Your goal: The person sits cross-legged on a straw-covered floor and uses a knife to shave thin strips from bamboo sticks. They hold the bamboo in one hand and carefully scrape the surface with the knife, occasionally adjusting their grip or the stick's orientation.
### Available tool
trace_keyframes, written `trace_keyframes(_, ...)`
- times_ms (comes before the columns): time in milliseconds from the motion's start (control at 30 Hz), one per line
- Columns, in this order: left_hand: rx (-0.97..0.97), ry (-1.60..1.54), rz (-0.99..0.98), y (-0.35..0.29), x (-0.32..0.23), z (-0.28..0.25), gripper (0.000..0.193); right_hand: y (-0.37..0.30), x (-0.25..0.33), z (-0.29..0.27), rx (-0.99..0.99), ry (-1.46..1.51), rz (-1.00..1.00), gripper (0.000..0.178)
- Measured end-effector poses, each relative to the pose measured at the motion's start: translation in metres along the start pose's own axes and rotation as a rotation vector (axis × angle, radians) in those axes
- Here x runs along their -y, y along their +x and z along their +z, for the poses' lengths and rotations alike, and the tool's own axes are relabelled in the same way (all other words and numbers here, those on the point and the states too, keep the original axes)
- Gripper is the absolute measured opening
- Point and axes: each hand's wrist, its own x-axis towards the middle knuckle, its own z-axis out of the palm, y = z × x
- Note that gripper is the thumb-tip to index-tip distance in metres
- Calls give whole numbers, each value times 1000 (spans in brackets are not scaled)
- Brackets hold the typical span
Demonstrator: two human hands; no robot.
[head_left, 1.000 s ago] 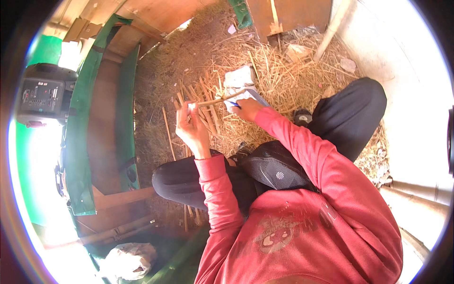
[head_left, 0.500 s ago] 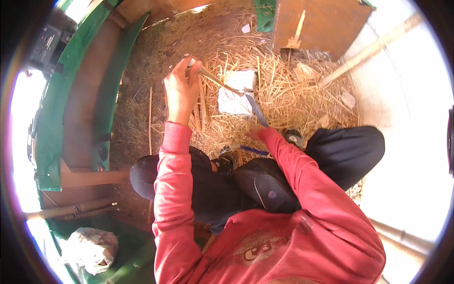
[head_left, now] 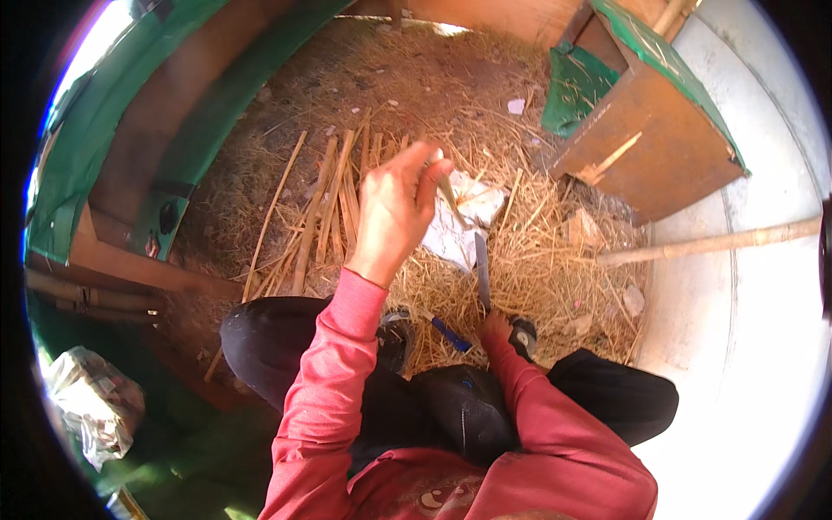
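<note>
My left hand is raised and pinches the upper end of a thin bamboo strip. The strip slants down over a white block that lies on the straw. Nearer to me, my right hand is closed on a knife, its grip covered by the fingers. Its long grey blade points away from me, with the tip at the block's right edge, close to the strip's lower end. Whether blade and strip touch, I cannot tell. A blue-handled tool lies left of my right hand, by my foot.
Several split bamboo pieces lie on the straw to the left. A brown board box with green edging stands at the far right, above a bamboo pole. Green-covered boards line the left. A filled plastic bag sits lower left.
The whole view has shifted and turned with my head. My left hand with the bamboo strip is closer to the white block, and the knife blade points more straight ahead.
</note>
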Motion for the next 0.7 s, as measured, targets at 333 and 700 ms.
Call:
trace_keyframes(333, 1, -7, 81, -1, -9, -2, 20, 86, -30, -22, 212, 1037, -82, 87)
trace_keyframes(700, -5, 21, 57, -17, -3, -16, 22, -6, 12, -206, 202, 315, 60, 81)
